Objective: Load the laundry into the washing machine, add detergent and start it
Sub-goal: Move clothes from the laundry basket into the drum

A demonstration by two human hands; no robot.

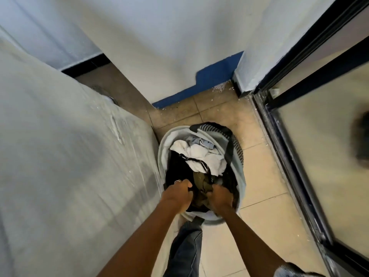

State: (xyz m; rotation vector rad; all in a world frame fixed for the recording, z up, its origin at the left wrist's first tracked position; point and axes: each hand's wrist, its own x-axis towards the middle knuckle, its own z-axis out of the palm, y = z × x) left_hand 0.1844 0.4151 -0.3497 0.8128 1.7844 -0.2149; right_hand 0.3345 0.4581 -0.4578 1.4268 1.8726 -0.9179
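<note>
Laundry, soft mixed dark and white cloth (201, 156), fills the round pale basket (162, 148). Left hand (177, 193) and right hand (220, 198) both grip bunched olive fabric (201, 181). Limp, light; scoop from underneath.

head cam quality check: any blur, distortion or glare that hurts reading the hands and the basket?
Head view: wide-angle bending bows the wall and door frame; motion smear on the covered surface at left and a dark blob at the right edge; left hand, right hand and laundry basket are soft but readable; no harsh glare.
</note>
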